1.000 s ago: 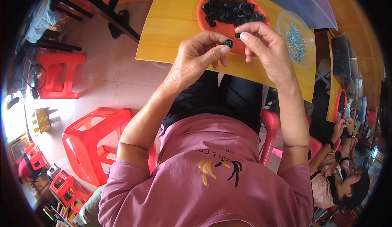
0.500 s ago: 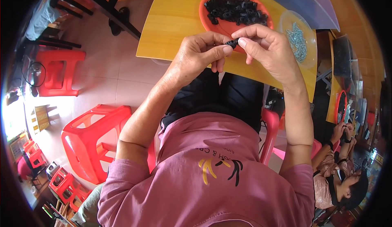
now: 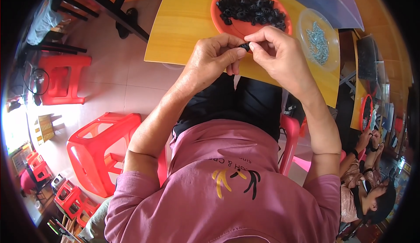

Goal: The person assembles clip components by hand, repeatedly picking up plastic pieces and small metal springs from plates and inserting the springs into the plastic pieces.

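Observation:
Over the near edge of the yellow table (image 3: 175, 29), my left hand (image 3: 216, 59) pinches a small black ribbed plastic part (image 3: 245, 46) between thumb and fingers. My right hand (image 3: 278, 53) meets it from the other side, its thumb and forefinger closed on the part's right end. Whatever else sits between those right fingertips is too small to make out. Just beyond both hands lies an orange oval tray (image 3: 215, 19) heaped with similar black parts (image 3: 249, 8). To its right stands a clear round tub (image 3: 334, 46) with small pale blue-green pieces (image 3: 318, 43).
A translucent bluish bin (image 3: 323, 2) stands at the table's far right. Red plastic stools (image 3: 103, 151) are on the floor to my left. At the right, another person (image 3: 363, 182) works with both hands near a red-rimmed tray (image 3: 365, 112).
My right hand has shifted slightly left, bringing its fingertips closer to my left hand, so less of the black part shows. My left hand stays nearly still.

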